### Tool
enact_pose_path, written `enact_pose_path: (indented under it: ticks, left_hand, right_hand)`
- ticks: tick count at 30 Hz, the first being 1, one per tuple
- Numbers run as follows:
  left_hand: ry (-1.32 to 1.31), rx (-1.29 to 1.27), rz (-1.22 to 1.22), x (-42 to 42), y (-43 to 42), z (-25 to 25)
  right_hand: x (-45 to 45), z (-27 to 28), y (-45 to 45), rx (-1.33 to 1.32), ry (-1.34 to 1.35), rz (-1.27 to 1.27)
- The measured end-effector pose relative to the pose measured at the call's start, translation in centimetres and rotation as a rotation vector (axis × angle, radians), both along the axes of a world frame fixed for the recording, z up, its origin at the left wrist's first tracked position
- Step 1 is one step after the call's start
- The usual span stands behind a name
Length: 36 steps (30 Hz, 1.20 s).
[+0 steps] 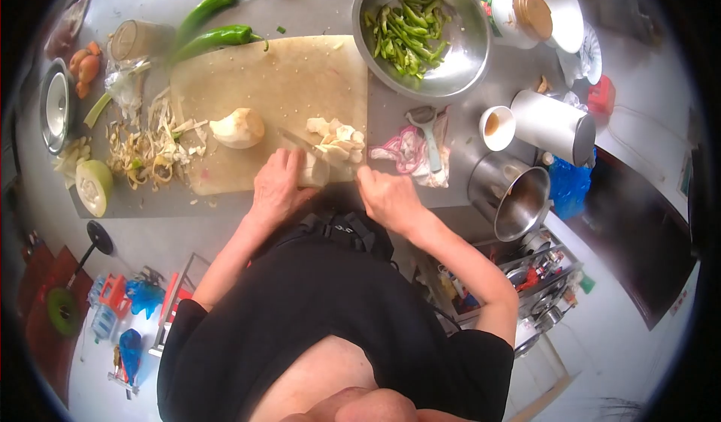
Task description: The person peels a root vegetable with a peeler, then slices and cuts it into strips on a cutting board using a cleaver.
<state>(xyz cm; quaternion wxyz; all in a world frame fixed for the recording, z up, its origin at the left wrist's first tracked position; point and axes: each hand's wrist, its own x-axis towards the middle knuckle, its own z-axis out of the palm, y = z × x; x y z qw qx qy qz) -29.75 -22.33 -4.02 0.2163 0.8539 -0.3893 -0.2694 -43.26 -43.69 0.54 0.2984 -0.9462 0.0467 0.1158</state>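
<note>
My left hand (pixel 276 185) presses on a pale, peeled vegetable piece (pixel 314 172) near the front edge of the cutting board (pixel 255 65). Closed around the handle of a knife (pixel 293 138) is my right hand (pixel 390 198); the fingers hide most of the handle. The blade slants across the board, beside the pale piece. Several thin white slices (pixel 338 140) lie piled just beyond the blade. A whole peeled vegetable (pixel 238 128) of the same pale colour rests on the board, farther left.
Peelings (pixel 154 140) are heaped at the board's left, near a cut green-skinned vegetable (pixel 93 187). Green peppers (pixel 214 40) lie at the back. A steel bowl (pixel 469 42) holds pepper strips. A peeler (pixel 428 133) lies on a cloth; a steel pot (pixel 518 204) stands right.
</note>
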Motion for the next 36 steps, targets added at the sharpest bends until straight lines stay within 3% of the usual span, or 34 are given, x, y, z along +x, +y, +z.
enact_pose_path:
  ticks: [1, 5, 6, 8, 10, 14, 16, 17, 20, 22, 23, 24, 26, 28, 30, 32, 34, 36]
  left_hand:
    - [0.047, 0.116, 0.024, -0.2, -0.2, 0.0]
    - [0.101, 0.058, 0.115, 0.1, -2.7, 3.8]
    - [0.183, 0.151, 0.15, 0.4, -3.5, 4.3]
    - [0.263, 0.248, 0.186, 0.3, -3.6, 4.0]
    - [0.163, 0.188, 0.126, -0.7, -3.0, 2.0]
    - [0.156, 0.162, 0.102, -1.9, -2.5, 0.4]
    - [0.084, 0.279, 0.108, -2.3, -3.1, 1.2]
    - [0.072, 0.28, 0.108, -2.2, -2.8, 1.3]
    - [0.166, 0.094, 0.201, -1.5, -1.5, 1.6]
    - [0.657, 0.098, 0.43, -0.3, -0.7, 1.8]
    - [0.946, -0.074, 0.516, -0.5, 0.9, -0.3]
    - [0.939, -0.081, 0.518, -0.3, 1.5, -0.4]
    - [1.335, -0.424, 0.65, -0.6, 2.5, 0.0]
    - [1.45, -0.514, 0.709, -0.8, 2.6, 0.0]
    - [1.899, -0.697, 0.616, -0.2, 2.4, -0.1]
    - [1.917, -0.747, 0.685, -1.1, 1.3, 0.5]
    - [1.739, -0.535, 1.329, -1.9, 0.2, 1.5]
    - [1.777, -0.523, 1.277, -2.1, 0.3, 1.1]
  right_hand:
    - [-0.3, 0.9, 0.4, -0.085, -0.015, 0.044]
    - [-1.7, 3.5, 2.1, -0.277, -0.05, 0.124]
    - [-2.1, 3.8, 2.4, -0.339, -0.031, 0.143]
    - [-2.5, 3.9, 2.8, -0.348, -0.036, 0.156]
    - [-2.9, 3.8, 3.4, -0.489, -0.049, 0.151]
    - [-2.0, 1.1, 4.3, -0.476, -0.047, 0.091]
    - [0.0, -1.4, 3.6, -0.196, -0.007, -0.023]
    - [0.3, -1.4, 3.5, -0.194, -0.018, -0.026]
    - [0.8, -0.4, 2.6, -0.049, 0.016, -0.091]
    - [-0.2, 1.0, 1.2, 0.014, -0.005, -0.118]
    - [-0.9, 1.2, 0.6, -0.023, -0.02, -0.105]
    - [-1.4, 1.6, 0.0, -0.026, -0.028, -0.101]
    - [-2.3, 2.0, -1.0, 0.015, -0.081, -0.093]
    - [-2.4, 3.4, -0.9, 0.014, -0.151, -0.078]
    - [-2.4, 4.4, -0.5, -0.032, -0.291, -0.031]
    - [-1.5, 5.4, 0.3, -0.066, -0.329, 0.009]
    - [-0.8, 5.4, 1.0, -0.114, -0.311, 0.1]
    - [-0.4, 4.0, 1.7, -0.126, -0.323, 0.11]
